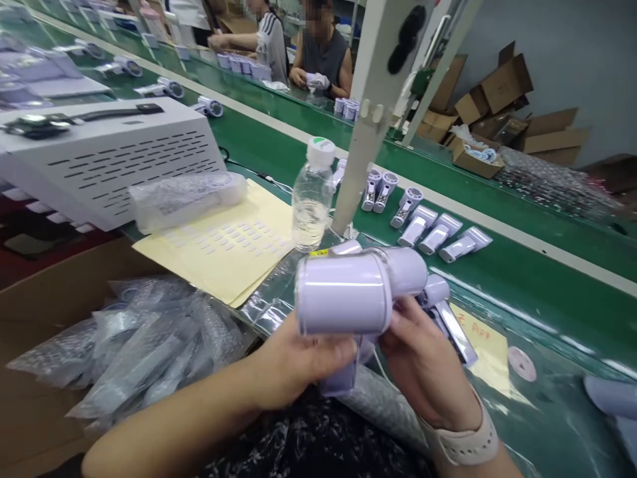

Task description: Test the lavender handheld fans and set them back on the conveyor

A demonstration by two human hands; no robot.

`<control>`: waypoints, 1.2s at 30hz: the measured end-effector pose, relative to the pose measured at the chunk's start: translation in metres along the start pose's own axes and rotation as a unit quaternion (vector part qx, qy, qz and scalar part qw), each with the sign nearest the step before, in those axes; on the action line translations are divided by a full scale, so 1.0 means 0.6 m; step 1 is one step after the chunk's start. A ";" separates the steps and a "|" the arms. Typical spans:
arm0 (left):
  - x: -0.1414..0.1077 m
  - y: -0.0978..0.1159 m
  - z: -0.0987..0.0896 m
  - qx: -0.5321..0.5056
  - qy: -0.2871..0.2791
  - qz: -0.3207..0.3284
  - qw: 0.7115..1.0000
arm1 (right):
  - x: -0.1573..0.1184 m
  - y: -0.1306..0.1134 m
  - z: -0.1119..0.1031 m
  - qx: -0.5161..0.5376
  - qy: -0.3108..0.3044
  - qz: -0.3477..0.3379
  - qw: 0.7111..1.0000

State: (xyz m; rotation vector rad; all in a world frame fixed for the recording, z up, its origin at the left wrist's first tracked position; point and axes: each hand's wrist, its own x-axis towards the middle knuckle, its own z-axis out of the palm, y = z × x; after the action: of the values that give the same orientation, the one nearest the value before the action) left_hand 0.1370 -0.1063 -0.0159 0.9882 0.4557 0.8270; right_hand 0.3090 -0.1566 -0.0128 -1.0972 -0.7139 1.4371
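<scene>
The left hand point(303, 362) is closed around the handle of one glossy lavender device with a cylindrical head point(343, 295). The right hand point(428, 358) has its fingers closed on a second lavender device point(409, 271), just behind the first. Beside the right hand, one lavender device with an open dark handle point(450, 325) lies on the green worktop point(552, 411). Beyond the hands stands one clear plastic bottle with a white cap point(311, 206), near yellow sheets bearing small white strips point(223, 265). One pale upright post point(365, 126) partly blocks the green conveyor point(522, 249); six lavender devices point(440, 234) show right of it. An open cardboard box point(40, 292) holds overlapping bagged pieces, too jumbled to count.
</scene>
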 end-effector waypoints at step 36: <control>0.143 -0.072 0.184 0.021 -0.093 -0.112 0.989 | -0.132 -0.067 -0.158 0.132 0.248 -0.142 0.949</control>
State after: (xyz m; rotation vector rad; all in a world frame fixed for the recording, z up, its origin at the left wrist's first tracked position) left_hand 0.2821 -0.1121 0.0033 1.0219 0.4156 0.5206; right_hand 0.4062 -0.2407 0.0053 -1.0383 -0.2915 0.9238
